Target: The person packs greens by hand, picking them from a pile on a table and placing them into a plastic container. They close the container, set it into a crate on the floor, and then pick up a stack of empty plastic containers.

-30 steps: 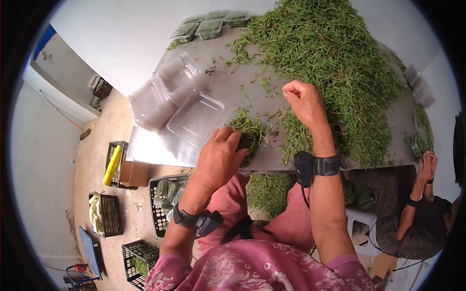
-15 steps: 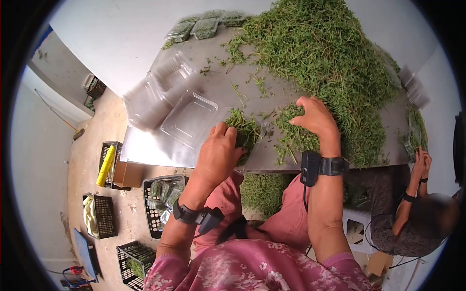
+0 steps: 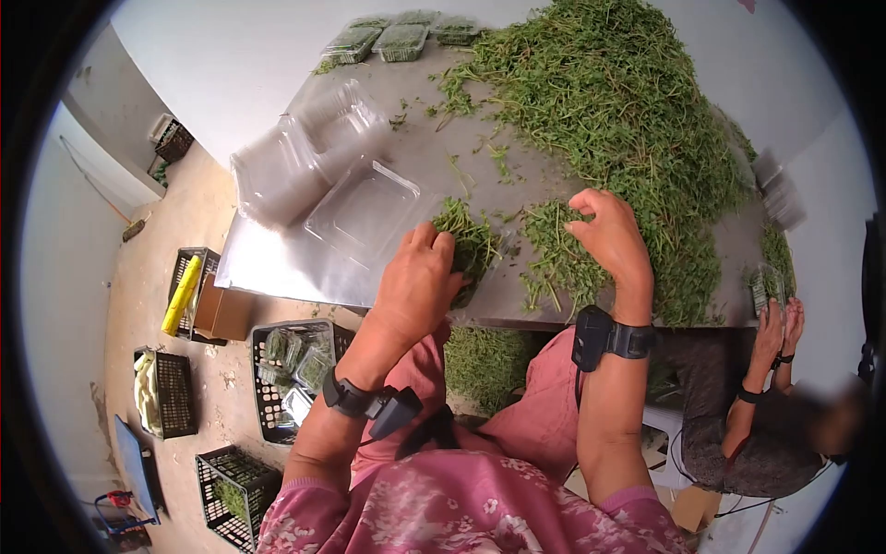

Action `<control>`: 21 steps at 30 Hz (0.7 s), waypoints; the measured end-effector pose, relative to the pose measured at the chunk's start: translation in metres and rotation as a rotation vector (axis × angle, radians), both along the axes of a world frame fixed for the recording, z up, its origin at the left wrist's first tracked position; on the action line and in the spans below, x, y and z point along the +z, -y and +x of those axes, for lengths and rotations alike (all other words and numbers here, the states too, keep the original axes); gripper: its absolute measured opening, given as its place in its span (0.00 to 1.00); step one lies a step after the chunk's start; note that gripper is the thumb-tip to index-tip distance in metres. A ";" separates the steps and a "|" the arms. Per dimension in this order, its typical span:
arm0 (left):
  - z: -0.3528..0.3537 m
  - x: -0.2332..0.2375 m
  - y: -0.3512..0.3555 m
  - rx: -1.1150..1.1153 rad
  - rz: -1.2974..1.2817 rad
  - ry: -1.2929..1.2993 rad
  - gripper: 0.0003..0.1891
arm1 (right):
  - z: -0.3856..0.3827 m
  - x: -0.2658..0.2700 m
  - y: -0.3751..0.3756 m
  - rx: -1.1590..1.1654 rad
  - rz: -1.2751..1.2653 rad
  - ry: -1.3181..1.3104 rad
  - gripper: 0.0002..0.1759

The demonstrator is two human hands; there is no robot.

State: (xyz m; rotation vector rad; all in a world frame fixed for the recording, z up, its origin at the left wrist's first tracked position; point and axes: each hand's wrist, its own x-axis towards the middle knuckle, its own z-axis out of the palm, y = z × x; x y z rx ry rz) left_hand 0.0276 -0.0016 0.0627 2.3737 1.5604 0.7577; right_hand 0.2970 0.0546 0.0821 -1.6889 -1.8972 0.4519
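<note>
At the near edge of the metal table, my left hand is closed at the left side of a clear plastic box full of green sprigs. Its fingertips are hidden by the hand and the greens. An open, clear plastic lid or tray lies flat just beyond that hand; whether it joins the box is hidden. My right hand hovers over a small heap of loose sprigs, thumb and fingers apart with nothing visible between them. Beyond it rises a large pile of greens.
Stacked empty clear boxes stand on the table's left, and filled boxes at the back. A crate with packed boxes sits on the floor at left. At right, a co-worker's hands are at another box.
The view has shifted slightly. My right hand's thumb and fingers have drawn closer together over the small heap. My left hand stays at the box. The co-worker's hands have moved nearer their box.
</note>
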 end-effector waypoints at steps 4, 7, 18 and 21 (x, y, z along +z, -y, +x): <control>0.000 -0.001 0.000 0.002 0.007 -0.003 0.20 | 0.004 0.005 0.012 -0.064 -0.054 0.122 0.22; 0.000 -0.002 -0.001 0.004 0.011 -0.015 0.20 | 0.001 0.001 0.018 -0.078 -0.112 0.172 0.25; 0.000 0.000 0.001 0.017 -0.017 -0.017 0.19 | -0.023 -0.040 0.004 -0.169 0.053 0.316 0.19; -0.001 0.001 0.001 0.026 -0.019 -0.030 0.19 | -0.017 -0.049 -0.002 -0.171 0.130 0.263 0.15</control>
